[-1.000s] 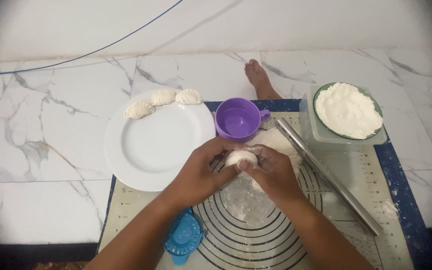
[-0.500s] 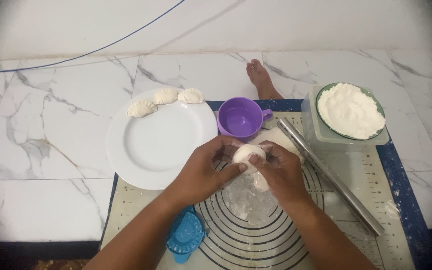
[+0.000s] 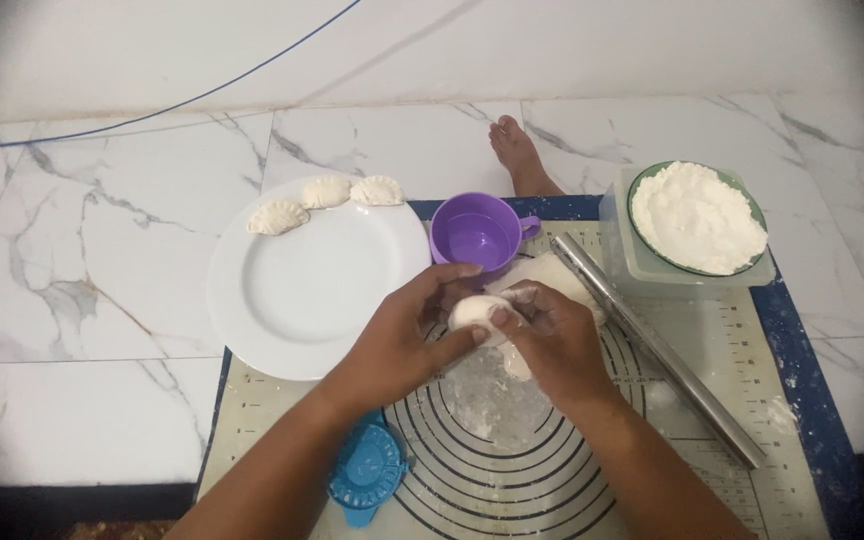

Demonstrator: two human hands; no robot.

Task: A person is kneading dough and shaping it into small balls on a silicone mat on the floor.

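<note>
A small, pale, rounded piece of raw dough point(image 3: 474, 313) is held between both hands above the cream silicone pastry mat with black concentric circles and a blue border point(image 3: 752, 330), which lies on the white marbled floor point(image 3: 82, 330). The left hand point(image 3: 402, 345) is curled around the piece from the left, its fingers point(image 3: 442, 285) closed on it from above and its thumb pressed in from below; the right hand point(image 3: 552, 340) is closed on the same piece from the right, fingertips pinched at its edge. The dough is judged to be light, soft and easily dented, perhaps slightly sticky, so it is best taken at its thicker rim with gentle pressure rather than squeezed across the middle. Just behind the hands a larger lump of dough point(image 3: 557, 275) rests on the mat, beside a long steel rolling pin point(image 3: 652, 345). A purple plastic cup point(image 3: 477, 232) stands near, and three crimped half-moon dumplings point(image 3: 324, 192) sit along the far rim of a round white plate point(image 3: 302, 290). A green-rimmed bowl of white flour point(image 3: 697, 215) sits in a clear tub, and a blue plastic dumpling press point(image 3: 367, 470) lies by the left forearm
</note>
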